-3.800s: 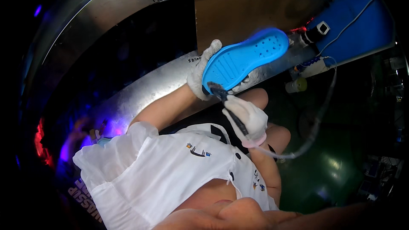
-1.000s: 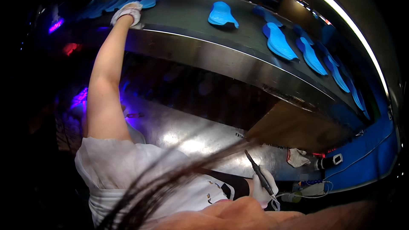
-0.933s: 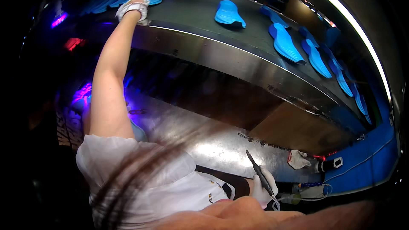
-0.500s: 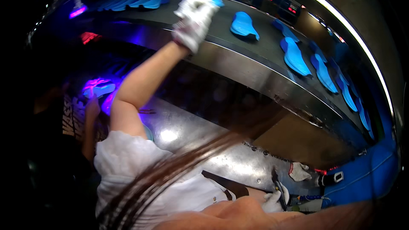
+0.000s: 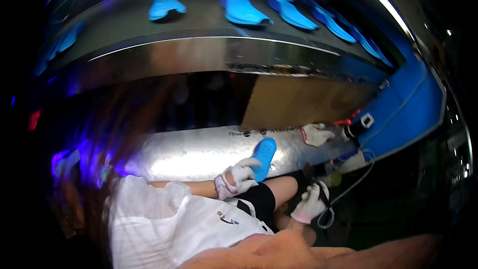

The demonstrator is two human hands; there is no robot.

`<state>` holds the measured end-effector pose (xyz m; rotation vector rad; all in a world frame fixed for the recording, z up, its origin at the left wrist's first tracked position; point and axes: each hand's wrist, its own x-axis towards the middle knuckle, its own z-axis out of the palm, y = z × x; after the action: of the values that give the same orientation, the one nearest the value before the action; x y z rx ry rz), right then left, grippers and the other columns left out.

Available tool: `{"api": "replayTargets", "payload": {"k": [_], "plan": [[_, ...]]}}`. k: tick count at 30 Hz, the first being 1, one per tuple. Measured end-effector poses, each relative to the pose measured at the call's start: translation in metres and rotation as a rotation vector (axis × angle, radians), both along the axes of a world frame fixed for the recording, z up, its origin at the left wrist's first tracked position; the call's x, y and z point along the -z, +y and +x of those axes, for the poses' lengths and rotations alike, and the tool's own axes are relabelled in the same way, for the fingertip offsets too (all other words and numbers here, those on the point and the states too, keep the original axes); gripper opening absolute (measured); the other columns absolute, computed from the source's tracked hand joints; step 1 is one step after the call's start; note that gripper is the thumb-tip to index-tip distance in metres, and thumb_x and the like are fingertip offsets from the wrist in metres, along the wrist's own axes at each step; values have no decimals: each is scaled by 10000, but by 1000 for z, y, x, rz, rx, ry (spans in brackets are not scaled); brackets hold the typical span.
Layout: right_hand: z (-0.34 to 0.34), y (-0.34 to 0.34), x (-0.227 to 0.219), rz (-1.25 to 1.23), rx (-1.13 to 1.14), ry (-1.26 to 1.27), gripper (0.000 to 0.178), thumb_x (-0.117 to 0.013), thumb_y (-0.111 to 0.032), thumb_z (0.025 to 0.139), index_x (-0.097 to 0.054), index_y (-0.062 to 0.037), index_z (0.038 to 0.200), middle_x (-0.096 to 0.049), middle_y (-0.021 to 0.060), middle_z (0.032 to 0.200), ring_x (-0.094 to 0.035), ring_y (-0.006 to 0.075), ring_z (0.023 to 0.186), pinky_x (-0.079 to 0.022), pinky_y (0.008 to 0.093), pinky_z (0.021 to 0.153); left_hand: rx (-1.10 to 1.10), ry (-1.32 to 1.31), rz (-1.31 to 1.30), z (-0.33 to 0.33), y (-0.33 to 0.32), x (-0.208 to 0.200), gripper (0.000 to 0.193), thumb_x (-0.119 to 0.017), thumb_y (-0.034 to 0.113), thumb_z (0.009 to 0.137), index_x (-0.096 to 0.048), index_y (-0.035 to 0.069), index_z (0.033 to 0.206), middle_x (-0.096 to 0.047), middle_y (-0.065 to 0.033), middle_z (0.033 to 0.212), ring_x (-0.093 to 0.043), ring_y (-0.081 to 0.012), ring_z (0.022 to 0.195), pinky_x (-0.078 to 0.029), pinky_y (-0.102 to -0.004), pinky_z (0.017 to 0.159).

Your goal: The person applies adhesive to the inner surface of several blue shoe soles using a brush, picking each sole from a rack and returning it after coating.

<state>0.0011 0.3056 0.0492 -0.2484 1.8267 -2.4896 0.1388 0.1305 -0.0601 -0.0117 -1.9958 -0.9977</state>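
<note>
My left hand (image 5: 241, 177), in a white knit glove, has its fingers closed on the edge of a blue shoe sole (image 5: 267, 155). The sole is tilted upright above the metal worktop, and small holes show in its face. To the right, my gloved right hand (image 5: 310, 204) is closed round a slim dark brush-like tool (image 5: 309, 171). The tool's dark tip points toward the worktop, and its exact kind is hard to make out. A thin pale cord (image 5: 348, 188) loops beside this hand.
Beyond the metal worktop (image 5: 184, 154) a raised conveyor belt (image 5: 119, 27) carries several blue soles (image 5: 244, 10). A crumpled white glove (image 5: 317, 134) lies near a black cylinder (image 5: 354, 127). Brown board (image 5: 298, 102) stands under the belt. Purple light falls on the far left.
My left hand has come down from the belt to the worktop with a blue sole in it. My right hand still holds the tool. The view has turned to the right.
</note>
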Motion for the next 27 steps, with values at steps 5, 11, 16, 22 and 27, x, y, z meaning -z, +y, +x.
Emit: {"api": "replayTargets", "payload": {"k": [5, 11, 16, 22, 27], "plan": [[-11, 0, 13, -103, -31, -101, 157, -577, -71, 914, -602, 36, 1027, -543, 17, 690, -452, 60, 502, -376, 189, 461, -110, -358, 721, 0, -19, -26, 525, -662, 438, 848, -590, 13, 1146, -452, -265, 1396, -519, -326, 1244, -446, -422, 1007], [-4, -12, 13, -114, -22, -187, 174, -611, -93, 906, -612, 36, 1023, -565, 18, 716, -464, 53, 532, -378, 190, 468, 1466, -188, 2048, -47, -53, 6, 884, -372, 784, 872, -499, 23, 1306, -578, -238, 1156, -622, -295, 896, -540, -443, 865], [-24, -20, 51, 262, -99, -1, 153, -670, -108, 881, -669, 14, 973, -624, 24, 766, -533, 81, 593, -447, 247, 534, 641, -329, 2190, -60, -14, -38, 892, -312, 795, 881, -511, 29, 1293, -592, -233, 1071, -619, -339, 874, -551, -511, 834], [-13, -64, 18, 737, -13, 431, 199, -775, -195, 779, -715, -32, 876, -710, 136, 824, -689, 272, 749, -533, 355, 692, 674, -123, 1880, -65, 13, -57, 794, -409, 707, 914, -532, 18, 1289, -626, -213, 1151, -654, -336, 977, -570, -474, 839], [27, -34, -28, 591, -297, 435, 166, -780, -176, 778, -715, -79, 896, -687, 100, 796, -674, 267, 714, -536, 354, 655, 725, -56, 1726, -63, -1, -57, 753, -391, 696, 928, -481, 94, 1371, -631, -175, 1174, -650, -305, 1015, -561, -444, 882]]}}
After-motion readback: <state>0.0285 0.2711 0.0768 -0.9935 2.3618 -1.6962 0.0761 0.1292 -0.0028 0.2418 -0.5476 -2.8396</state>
